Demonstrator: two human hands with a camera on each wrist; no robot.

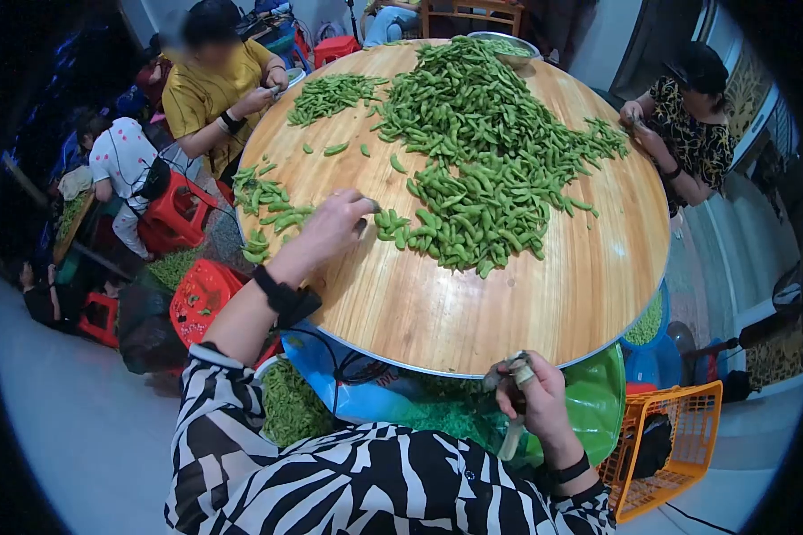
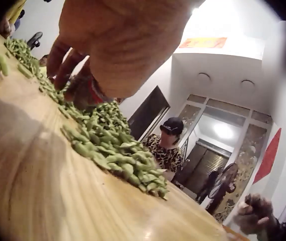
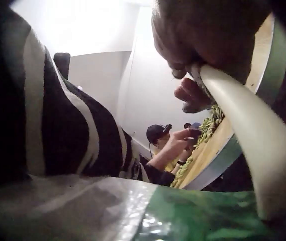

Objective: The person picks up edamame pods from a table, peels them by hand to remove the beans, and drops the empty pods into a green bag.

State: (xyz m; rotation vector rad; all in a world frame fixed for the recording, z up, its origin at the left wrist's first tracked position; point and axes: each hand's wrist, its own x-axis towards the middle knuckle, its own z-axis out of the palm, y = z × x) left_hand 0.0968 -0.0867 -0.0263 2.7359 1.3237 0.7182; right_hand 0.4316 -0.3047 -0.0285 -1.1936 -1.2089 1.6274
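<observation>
Over the left part of the round wooden table (image 1: 357,303) reaches my left hand (image 1: 332,228), its fingertips right at the near edge of a big heap of green soybean pods (image 1: 473,134). In the left wrist view its fingers (image 2: 77,75) point down over the pods, with the fingertips partly hidden. At the table's near edge my right hand (image 1: 542,401) grips a smooth, pale, curved handle (image 3: 255,115), which sticks out below the fist. The tool's other end is hidden by the hand. A pale wrap (image 1: 522,369) covers the right thumb.
Smaller pod piles (image 1: 335,96) lie on the table's left side. A metal bowl (image 1: 507,49) stands at the far edge. People sit left (image 1: 219,89) and right (image 1: 696,125). Below are a pod-filled bucket (image 1: 296,406), a green plastic bag (image 1: 589,401) and an orange crate (image 1: 665,450).
</observation>
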